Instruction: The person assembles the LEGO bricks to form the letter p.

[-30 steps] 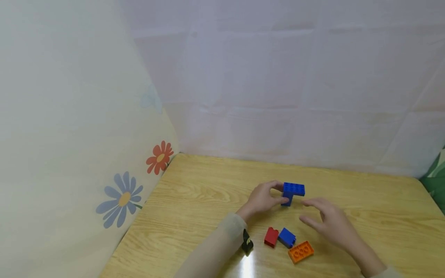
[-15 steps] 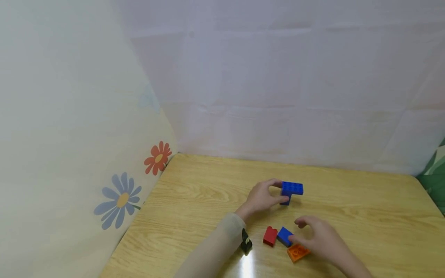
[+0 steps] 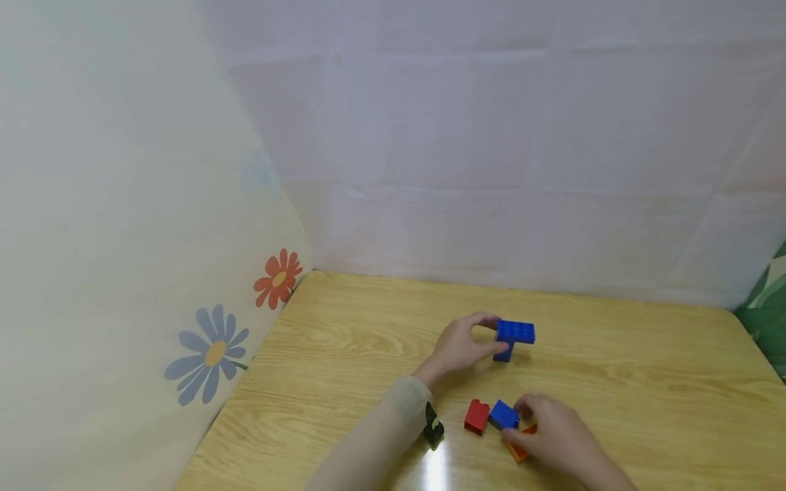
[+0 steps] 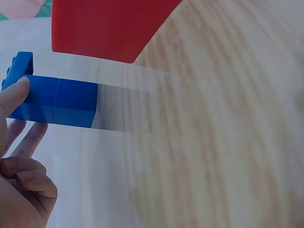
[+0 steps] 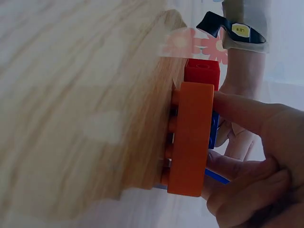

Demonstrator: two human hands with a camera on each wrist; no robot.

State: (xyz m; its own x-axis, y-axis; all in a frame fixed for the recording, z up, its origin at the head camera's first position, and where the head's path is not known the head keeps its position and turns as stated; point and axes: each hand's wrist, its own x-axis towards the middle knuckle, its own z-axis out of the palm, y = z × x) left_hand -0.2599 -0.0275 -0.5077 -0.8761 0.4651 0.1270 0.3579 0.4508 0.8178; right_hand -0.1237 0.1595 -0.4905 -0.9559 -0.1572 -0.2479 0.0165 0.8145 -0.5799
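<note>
In the head view my left hand [image 3: 459, 346] grips an L-shaped stack of blue toy building bricks [image 3: 514, 332] at its upright part. A long studded brick on top juts out to the right. The left wrist view shows the thumb pressed against the blue bricks [image 4: 57, 99]. My right hand [image 3: 555, 433] is low over the table, thumb and index finger apart on either side of a loose blue brick [image 3: 503, 414]; whether they touch it is unclear. Partly under that hand lies an orange brick [image 5: 192, 137], studs facing the table.
A red brick [image 3: 476, 417] lies just left of the loose blue one. A dark band [image 3: 432, 426] sits at my left sleeve. The wooden table [image 3: 344, 368] meets a pale cloth backdrop [image 3: 430, 204] behind and a flower-printed one on the left.
My right hand has come down and to the left, from beside the stack to the loose bricks, and now covers much of the orange brick. The left hand keeps hold of the stack.
</note>
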